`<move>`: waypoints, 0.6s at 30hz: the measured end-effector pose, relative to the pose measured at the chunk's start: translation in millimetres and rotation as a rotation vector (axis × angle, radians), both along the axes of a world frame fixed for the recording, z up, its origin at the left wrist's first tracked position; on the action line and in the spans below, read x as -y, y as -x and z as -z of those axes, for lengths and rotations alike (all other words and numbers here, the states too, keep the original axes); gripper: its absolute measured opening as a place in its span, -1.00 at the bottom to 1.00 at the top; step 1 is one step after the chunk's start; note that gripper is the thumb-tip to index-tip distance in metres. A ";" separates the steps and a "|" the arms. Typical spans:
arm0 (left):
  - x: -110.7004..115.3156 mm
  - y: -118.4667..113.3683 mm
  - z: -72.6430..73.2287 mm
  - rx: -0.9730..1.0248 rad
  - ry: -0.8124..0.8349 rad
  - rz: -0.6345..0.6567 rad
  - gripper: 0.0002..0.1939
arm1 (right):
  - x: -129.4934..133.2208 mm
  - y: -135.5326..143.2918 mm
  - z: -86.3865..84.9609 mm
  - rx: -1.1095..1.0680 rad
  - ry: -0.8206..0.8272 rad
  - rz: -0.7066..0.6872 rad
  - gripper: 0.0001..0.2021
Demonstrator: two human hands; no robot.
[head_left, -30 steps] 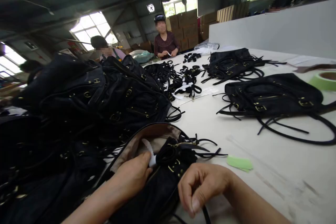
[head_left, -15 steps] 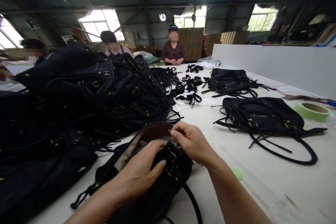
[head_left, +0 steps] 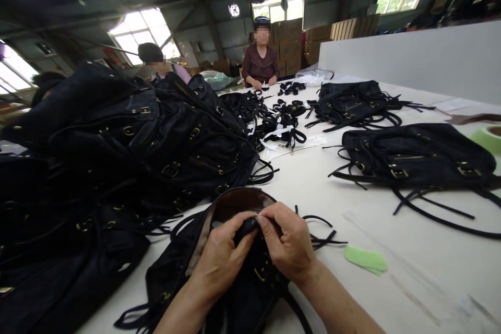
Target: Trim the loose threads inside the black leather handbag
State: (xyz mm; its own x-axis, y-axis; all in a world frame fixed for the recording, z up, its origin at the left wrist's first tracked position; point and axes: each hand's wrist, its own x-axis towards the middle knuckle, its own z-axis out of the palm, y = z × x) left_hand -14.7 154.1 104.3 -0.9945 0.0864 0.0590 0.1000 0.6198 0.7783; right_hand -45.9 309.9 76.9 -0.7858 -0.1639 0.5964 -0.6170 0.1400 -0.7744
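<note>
Fingertips of the left hand (head_left: 223, 258) and the right hand (head_left: 291, 242) meet at the top edge of a black bag (head_left: 235, 292), pinching a small dark part there; it may be a zipper pull or a rolled strap, too dark to tell; both hands are closed on the bag. The bag lies on the white table (head_left: 410, 271) right in front of the person, mouth open, a brownish lining showing, gold buckles on its front, thin straps trailing right; a green slip (head_left: 366, 260) lies near, apart from it. To the left rises a pile of black bags (head_left: 129, 151); another bag (head_left: 415, 154) lies well apart to the right.
</note>
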 end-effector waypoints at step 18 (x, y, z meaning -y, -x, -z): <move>-5.9 1.4 -8.1 -0.394 0.142 -0.099 -0.87 | 6.0 -2.3 2.2 0.128 -0.137 0.100 -0.81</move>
